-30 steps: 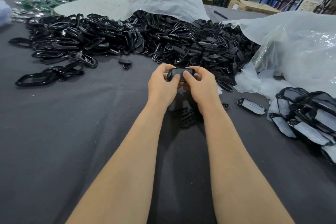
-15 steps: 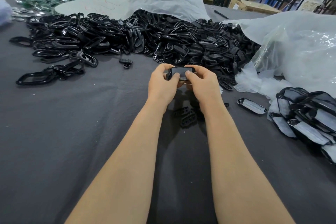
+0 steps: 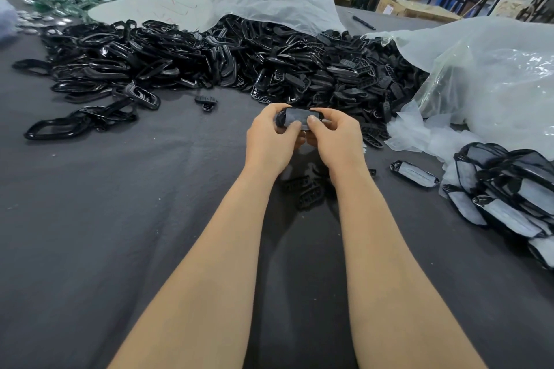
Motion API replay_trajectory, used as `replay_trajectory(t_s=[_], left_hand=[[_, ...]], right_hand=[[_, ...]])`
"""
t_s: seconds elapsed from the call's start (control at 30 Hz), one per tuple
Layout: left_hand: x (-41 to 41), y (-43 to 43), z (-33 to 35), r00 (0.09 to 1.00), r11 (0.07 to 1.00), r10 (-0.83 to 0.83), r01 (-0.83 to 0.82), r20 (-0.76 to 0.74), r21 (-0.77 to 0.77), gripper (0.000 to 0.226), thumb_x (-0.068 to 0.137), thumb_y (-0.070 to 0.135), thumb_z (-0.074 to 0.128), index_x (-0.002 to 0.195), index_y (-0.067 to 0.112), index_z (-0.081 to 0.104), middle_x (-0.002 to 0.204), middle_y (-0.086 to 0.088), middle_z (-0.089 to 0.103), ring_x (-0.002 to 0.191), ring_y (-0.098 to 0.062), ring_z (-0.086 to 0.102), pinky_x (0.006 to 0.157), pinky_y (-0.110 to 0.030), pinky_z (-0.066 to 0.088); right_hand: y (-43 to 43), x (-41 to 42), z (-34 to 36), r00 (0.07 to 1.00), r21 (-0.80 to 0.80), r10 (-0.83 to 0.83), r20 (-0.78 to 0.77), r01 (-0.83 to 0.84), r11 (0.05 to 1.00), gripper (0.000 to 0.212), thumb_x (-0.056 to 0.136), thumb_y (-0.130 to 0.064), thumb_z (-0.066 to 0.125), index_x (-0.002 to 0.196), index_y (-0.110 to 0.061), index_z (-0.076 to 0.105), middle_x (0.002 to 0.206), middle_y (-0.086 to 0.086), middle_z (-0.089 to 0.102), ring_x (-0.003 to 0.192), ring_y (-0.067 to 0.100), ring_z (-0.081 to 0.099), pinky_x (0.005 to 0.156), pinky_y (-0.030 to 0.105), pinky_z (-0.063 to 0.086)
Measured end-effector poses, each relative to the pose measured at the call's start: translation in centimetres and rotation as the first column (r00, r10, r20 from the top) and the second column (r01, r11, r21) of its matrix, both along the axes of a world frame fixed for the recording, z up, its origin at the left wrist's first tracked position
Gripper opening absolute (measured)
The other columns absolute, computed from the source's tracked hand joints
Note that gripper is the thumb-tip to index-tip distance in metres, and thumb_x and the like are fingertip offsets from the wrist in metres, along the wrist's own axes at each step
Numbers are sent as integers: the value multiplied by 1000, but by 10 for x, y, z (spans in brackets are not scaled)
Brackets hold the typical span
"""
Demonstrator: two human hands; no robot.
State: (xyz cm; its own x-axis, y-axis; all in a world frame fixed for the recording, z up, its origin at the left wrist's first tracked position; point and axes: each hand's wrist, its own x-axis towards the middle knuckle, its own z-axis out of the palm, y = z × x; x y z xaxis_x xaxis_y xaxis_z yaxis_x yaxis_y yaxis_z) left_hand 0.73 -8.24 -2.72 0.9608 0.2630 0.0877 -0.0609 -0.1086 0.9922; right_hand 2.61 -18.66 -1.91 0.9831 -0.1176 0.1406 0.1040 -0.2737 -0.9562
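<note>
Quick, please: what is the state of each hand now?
Left hand: holding the black plastic part, thumb on top.
Right hand: holding the same black plastic part, thumb on top.

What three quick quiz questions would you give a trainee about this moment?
1. True or false: the left hand holds nothing.
2. Where do the grey-filmed pieces lie? A: to the left; B: to the right; C: in the left hand.
3. Fill in: the right hand and the left hand together pinch one small glossy part, coloured ___.
Key: 1 false; 2 B; 3 black.
</note>
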Motion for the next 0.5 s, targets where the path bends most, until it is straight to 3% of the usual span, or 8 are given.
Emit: replay_trajectory(t_s=[0.1,0.2,0.5], left_hand=[[0,1,1,999,993,22,-24,-26,-112,24,93,8,58,113,21,56,83,0,71,71,-8,70,80,-30,58],[0,1,1,1000,987,23,-25,-14,-157,23,94,5,55,108,23,57,86,-2,71,69,-7,69,74,-25,58],[1,1,2,999,988,7,-13,-37,-155,32,100,5,45,127,16,55,91,-5,71,74,-9,69,75,-22,58]], right_hand=[[0,0,1,996,-6,85,-19,-85,996,23,92,-12,58,114,-19,61,85,3,66,80,17,66,85,39,56],[1,0,1,995,-42,100,-8,-100,994,30,91,-7,59,120,-16,59,92,6,69,82,17,67,85,35,56],[-3,2,1,993,-21,120,-13,-121,992,35,94,-3,53,127,-13,57,90,3,68,79,12,67,75,22,56]])
